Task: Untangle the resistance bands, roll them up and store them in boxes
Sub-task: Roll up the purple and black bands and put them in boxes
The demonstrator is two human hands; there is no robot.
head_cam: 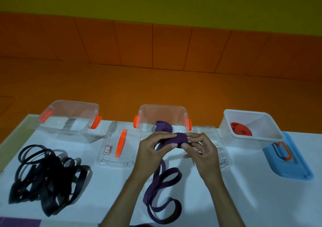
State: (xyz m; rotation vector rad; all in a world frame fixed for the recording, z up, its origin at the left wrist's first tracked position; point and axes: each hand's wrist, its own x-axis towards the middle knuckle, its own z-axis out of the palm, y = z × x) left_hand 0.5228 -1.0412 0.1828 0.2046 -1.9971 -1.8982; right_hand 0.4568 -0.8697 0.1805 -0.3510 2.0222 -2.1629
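While box [148,116] holds purple roll [163,127], tub [247,140] red roll [241,131].

The head-worn view looks forward and down across the white table [244,192] toward the orange wall [156,48] beyond its far edge (the wall's seam slopes down rightward, so the frame sits tilted). It is close: the left hand [151,151] and right hand [200,151], both pinching the purple band [181,138], fill the lower centre.

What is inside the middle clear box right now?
One rolled purple band lies in the middle clear box. The left hand and right hand, winding a second purple band in front, cover the box's lower front; anything else there is hidden.
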